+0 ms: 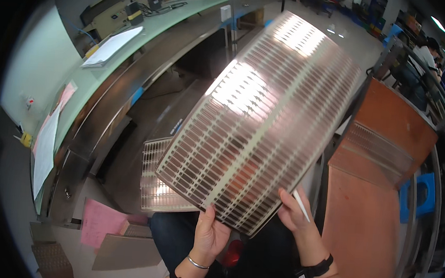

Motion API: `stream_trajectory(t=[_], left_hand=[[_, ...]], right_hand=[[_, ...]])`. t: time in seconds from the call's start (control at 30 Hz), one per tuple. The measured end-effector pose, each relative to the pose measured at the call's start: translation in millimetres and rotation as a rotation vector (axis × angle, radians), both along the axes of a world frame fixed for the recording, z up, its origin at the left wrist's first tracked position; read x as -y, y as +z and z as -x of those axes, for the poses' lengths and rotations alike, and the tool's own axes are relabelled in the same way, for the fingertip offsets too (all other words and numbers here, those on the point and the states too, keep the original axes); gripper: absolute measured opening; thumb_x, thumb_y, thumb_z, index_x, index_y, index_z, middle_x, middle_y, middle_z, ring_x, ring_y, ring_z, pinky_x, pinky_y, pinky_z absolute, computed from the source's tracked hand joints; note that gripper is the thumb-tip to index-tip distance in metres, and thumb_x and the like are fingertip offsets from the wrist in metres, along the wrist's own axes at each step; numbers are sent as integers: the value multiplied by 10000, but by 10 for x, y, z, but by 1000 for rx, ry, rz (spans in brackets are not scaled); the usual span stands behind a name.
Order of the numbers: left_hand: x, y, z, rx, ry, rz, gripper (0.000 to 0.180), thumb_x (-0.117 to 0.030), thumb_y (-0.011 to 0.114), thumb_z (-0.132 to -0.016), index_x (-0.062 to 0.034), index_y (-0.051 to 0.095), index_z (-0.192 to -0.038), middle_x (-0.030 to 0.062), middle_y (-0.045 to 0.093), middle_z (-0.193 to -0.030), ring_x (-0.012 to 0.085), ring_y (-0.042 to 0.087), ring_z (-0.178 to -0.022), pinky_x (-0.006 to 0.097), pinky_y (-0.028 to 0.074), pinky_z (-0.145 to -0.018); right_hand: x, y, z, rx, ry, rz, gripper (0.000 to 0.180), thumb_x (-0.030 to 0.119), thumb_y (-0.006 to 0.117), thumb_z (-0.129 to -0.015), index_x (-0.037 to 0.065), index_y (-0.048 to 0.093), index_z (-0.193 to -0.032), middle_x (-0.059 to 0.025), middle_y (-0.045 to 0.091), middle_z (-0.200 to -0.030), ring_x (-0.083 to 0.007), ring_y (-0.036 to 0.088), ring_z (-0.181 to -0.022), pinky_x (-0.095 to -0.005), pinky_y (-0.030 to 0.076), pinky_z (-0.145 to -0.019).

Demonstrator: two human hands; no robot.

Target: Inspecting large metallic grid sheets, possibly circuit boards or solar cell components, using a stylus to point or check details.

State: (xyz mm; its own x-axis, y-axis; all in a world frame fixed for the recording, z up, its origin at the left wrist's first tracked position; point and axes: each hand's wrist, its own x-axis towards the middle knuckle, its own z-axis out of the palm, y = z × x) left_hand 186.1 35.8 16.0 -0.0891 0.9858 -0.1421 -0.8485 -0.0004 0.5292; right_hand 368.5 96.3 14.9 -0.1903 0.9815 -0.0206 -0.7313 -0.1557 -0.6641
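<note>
A large, thin circuit-board panel [253,141] is held up tilted before me, its shiny face patterned with rows of small copper strips and pale bands. My left hand [210,235] pinches its lower edge, thumb on the front face. At the lower right edge my right hand [295,211] grips the same panel, and a slim white pen [301,205] sticks out from between its fingers. Behind the panel's lower left corner lies a second patterned panel [164,199], partly covered. Light glares off the upper part of the held panel.
A glass-topped bench [164,18] curves along the left with papers [113,47] on it. Copper-coloured sheets [364,221] stand on a rack at right, beside a blue stool [418,198]. Pink paper [102,222] and boards [127,253] sit low left. Another person [424,57] is far right.
</note>
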Motion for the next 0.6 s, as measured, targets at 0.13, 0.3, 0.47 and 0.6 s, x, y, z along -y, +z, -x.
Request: stream_trajectory(t=[0.13,0.3,0.47,0.6], left_hand=[[-24,-119,360,12,15,89,415,-254,461,-939,-70,375,-1300,65,468,-1292,215,437,-1198,392,336,-1023],[63,-293,862,-115,138,187,361,-304,486,-927,-82,459,-1211,43,536,-1165,212,512,-1093,421,425,-940],[109,-367,1060,-165,177,199,348,-315,456,-934,-101,468,-1209,53,552,-1137,233,528,-1086,465,445,-913],[130,-363,1092,-153,138,195,394,-340,428,-940,-95,436,-1249,87,526,-1189,266,514,-1113,497,442,-907]], right_hand=[[-165,29,-527,-139,-105,-21,437,66,485,-897,64,347,-1312,-77,492,-1242,-215,476,-1153,-396,396,-973],[-288,209,-1069,-51,-438,-59,452,104,506,-891,52,349,-1312,-116,478,-1259,-242,488,-1145,-411,407,-970],[-103,143,-1045,42,-379,-119,502,130,550,-870,58,341,-1321,-109,487,-1256,-240,503,-1131,-411,434,-954],[-61,198,-934,18,-317,-143,501,117,548,-868,52,334,-1316,-110,496,-1229,-240,514,-1118,-395,448,-939]])
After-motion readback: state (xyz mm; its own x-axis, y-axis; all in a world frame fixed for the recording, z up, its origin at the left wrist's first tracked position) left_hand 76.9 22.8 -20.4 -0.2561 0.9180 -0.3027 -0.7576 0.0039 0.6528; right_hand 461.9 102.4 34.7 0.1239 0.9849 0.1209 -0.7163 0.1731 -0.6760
